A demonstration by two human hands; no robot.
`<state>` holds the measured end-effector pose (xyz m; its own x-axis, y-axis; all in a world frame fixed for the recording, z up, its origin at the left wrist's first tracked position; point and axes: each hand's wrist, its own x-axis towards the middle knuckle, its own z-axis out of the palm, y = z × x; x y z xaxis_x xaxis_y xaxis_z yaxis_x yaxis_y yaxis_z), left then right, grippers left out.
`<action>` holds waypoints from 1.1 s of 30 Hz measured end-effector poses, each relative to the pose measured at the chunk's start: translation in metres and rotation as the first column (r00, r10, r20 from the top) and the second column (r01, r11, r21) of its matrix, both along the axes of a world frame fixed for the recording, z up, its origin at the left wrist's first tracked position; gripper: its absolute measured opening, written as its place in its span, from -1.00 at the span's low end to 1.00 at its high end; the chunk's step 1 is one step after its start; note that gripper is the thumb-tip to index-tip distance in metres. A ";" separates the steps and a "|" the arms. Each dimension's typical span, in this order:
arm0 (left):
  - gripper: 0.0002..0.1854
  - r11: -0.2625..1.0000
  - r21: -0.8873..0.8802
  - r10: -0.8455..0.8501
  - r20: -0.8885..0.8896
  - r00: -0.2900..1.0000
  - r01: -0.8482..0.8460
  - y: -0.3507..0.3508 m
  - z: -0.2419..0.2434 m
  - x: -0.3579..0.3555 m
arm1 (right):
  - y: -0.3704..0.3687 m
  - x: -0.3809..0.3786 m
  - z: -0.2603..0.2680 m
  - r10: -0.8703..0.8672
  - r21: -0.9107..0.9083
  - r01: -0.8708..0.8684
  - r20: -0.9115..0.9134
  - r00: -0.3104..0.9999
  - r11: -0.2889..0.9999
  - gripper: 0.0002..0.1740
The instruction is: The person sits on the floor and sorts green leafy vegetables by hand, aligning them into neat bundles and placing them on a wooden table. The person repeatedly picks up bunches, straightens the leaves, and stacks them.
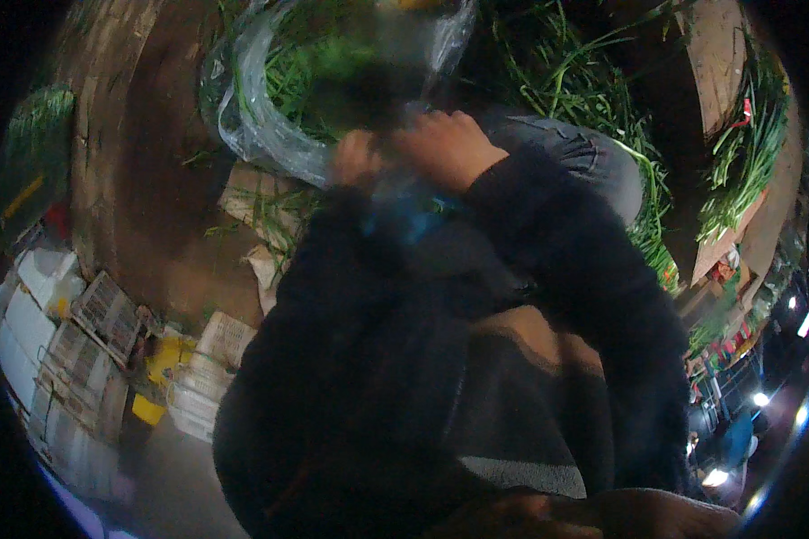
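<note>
Near the upper middle of the head view, my left hand (pixel 357 160) and my right hand (pixel 450 147) are close together with curled fingers, at the near edge of a clear plastic bag (pixel 278 145). Long green leafy stalks (pixel 330 64) lie inside the bag. Blur and shadow hide the fingertips, so what either hand grips is not plain. Something blue (pixel 404 219) shows just below the hands, between the dark sleeves. More loose green stalks (pixel 580 94) are heaped to the right of the bag, beside a grey-clothed knee (pixel 580 155).
Cardboard (pixel 249 199) with stray leaves lies left of my left sleeve. At lower left are white plastic baskets (pixel 224 340), a yellow container (pixel 168 360), wire-like crates (pixel 84 364) and white boxes (pixel 20 313). Bundled green stalks (pixel 748 162) rest on boards at far right.
</note>
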<state>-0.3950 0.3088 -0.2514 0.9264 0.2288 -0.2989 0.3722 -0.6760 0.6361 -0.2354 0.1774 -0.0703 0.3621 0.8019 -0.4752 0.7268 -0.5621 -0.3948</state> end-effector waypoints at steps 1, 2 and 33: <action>-0.54 0.959 0.115 -0.255 -0.056 0.965 0.260 0.003 -0.005 0.009 | -0.004 0.002 -0.001 -0.027 0.070 0.025 0.022 0.999 0.997 -0.72; -0.53 0.865 0.223 -0.422 -0.162 0.892 0.449 0.003 -0.010 0.018 | -0.005 0.005 0.000 -0.042 0.061 0.041 0.013 0.999 0.997 -0.72; -0.44 0.995 0.051 0.079 0.123 0.989 -0.086 -0.038 -0.054 0.137 | -0.009 0.182 -0.056 -0.102 0.554 0.088 -0.006 0.995 0.828 -0.54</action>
<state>-0.2585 0.2712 -0.3058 0.9321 0.3191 -0.1710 0.3512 -0.6816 0.6419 -0.0538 0.1684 -0.1263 0.4551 0.8892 0.0466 0.6938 -0.3213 -0.6445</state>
